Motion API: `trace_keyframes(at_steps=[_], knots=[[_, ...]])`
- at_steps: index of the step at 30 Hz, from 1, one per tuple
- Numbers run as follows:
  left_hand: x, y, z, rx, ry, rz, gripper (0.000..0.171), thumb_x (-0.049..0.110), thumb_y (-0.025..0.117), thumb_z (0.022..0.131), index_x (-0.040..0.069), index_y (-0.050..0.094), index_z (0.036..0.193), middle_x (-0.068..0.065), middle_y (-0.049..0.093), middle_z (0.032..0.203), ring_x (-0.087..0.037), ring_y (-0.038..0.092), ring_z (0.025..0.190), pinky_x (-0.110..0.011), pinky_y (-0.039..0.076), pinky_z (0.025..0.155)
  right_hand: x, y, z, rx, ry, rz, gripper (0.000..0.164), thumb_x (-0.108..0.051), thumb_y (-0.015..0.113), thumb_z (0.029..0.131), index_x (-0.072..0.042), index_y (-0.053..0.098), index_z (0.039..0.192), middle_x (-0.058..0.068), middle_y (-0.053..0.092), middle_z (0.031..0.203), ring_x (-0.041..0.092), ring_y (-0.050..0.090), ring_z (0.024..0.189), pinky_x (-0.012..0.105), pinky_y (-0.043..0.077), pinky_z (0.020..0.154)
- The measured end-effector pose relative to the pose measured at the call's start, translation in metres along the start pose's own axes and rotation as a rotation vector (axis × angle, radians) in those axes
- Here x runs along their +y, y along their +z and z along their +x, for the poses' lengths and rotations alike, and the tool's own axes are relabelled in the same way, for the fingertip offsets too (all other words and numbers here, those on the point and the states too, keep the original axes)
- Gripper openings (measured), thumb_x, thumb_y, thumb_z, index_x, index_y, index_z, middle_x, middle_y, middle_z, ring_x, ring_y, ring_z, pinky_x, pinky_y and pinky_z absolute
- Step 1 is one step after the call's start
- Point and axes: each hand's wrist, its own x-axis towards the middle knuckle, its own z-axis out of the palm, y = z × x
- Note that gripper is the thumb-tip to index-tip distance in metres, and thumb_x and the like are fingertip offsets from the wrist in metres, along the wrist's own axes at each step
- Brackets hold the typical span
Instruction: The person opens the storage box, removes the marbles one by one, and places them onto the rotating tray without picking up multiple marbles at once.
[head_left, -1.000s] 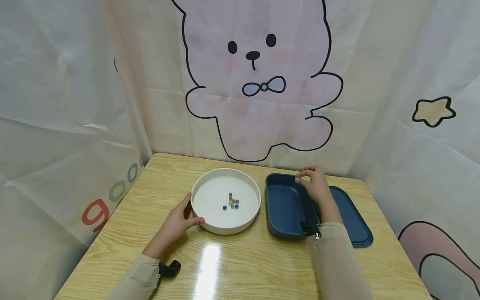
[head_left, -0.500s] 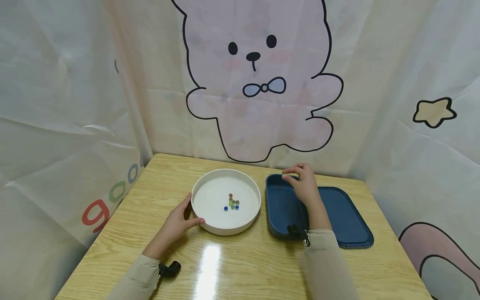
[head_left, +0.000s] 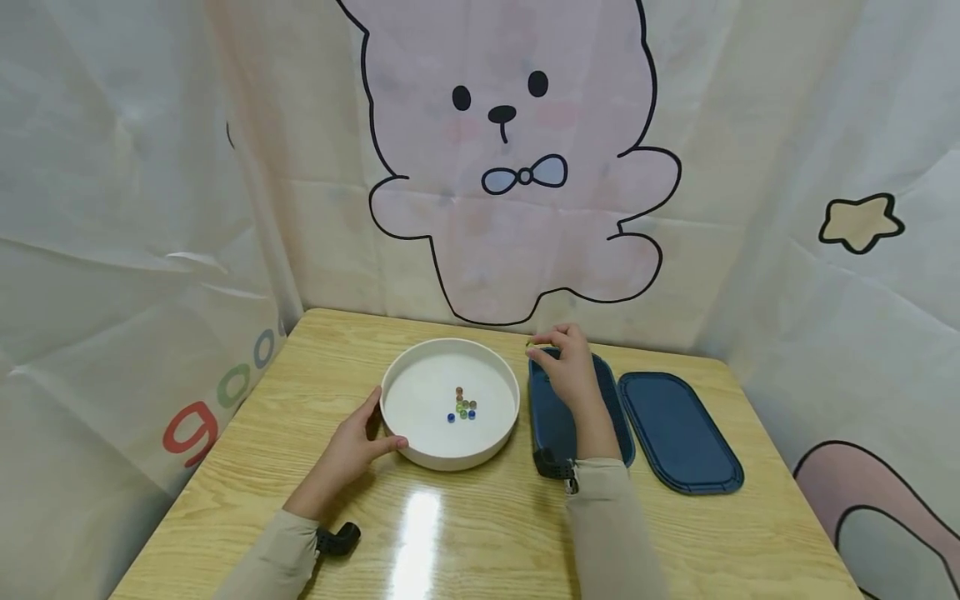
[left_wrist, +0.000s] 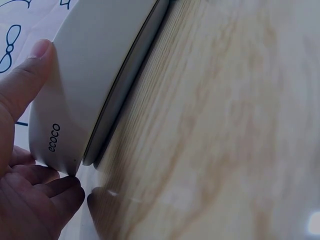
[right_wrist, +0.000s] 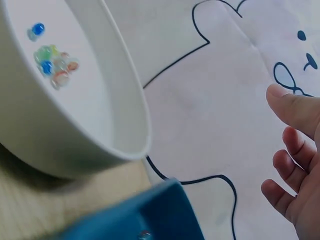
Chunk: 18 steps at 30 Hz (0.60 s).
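Observation:
My left hand [head_left: 351, 448] holds the round white dish [head_left: 450, 461] at its left side, thumb on the rim and the other fingers against the outer wall, low down in the left wrist view. Several glass marbles [head_left: 464, 405], blue, green and brownish, lie together on the dish floor. Over the back left corner of a deep blue rectangular box [head_left: 552, 417], my right hand [head_left: 572, 375] pinches a small yellowish-green marble [head_left: 529, 343] between thumb and index finger. One marble [right_wrist: 144, 235] sits inside the box, seen in the right wrist view.
A flat blue lid [head_left: 681, 433] lies right of the box on the wooden table [head_left: 480, 533]. Dish and box stand close side by side. A curtain [head_left: 502, 250] with a printed bear hangs directly behind the table's back edge.
My right hand has moved left across the box with the marble, from its right side to its back left corner, uncovering the lid. The left hand and dish stay in place.

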Motion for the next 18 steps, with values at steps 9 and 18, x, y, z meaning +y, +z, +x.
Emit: trace_keyframes(at_steps=[9, 18], knots=[[0.000, 0.000, 0.000, 0.004, 0.010, 0.007, 0.116, 0.043, 0.084, 0.083, 0.007, 0.011, 0.165, -0.014, 0.017, 0.170, -0.035, 0.018, 0.156, -0.051, 0.025, 0.124, -0.009, 0.039, 0.000, -0.003, -0.031, 0.014, 0.021, -0.022, 0.079, 0.092, -0.008, 0.078, 0.107, 0.011, 0.050, 0.117, 0.032, 0.046, 0.114, 0.049, 0.043, 0.099], [0.002, 0.000, -0.001, 0.005, 0.009, 0.013, 0.115, 0.042, 0.085, 0.083, 0.006, 0.012, 0.165, -0.016, 0.017, 0.170, -0.037, 0.018, 0.156, -0.053, 0.025, 0.124, -0.018, 0.077, 0.014, -0.073, -0.021, 0.004, 0.016, -0.024, 0.080, 0.092, -0.015, 0.080, 0.104, 0.007, 0.055, 0.116, 0.028, 0.052, 0.111, 0.048, 0.048, 0.094]])
